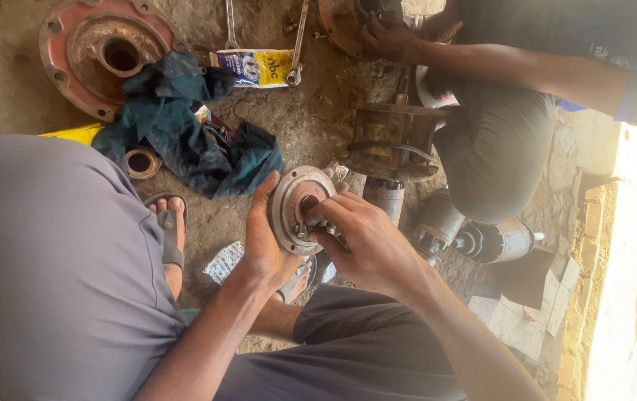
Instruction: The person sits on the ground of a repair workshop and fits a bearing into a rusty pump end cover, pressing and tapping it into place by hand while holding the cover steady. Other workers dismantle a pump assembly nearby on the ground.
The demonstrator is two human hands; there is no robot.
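My left hand [265, 241] grips the rim of a round, rusty metal flange cover [294, 194] with a central recess, held tilted above my feet. My right hand [363, 241] presses its fingertips on a small metal part [312, 225] at the lower edge of the cover's recess. Which part it is I cannot tell. Both forearms reach up from my grey-trousered knees.
Another person's hand [387, 38] rests on a rusty round part at the top. A shaft assembly [392, 141] lies beside my hands. A dark teal rag [184, 130], red pump casing [103, 52], small ring [141, 162], two wrenches [297, 41] and a small packet [255, 67] lie on the dirt floor.
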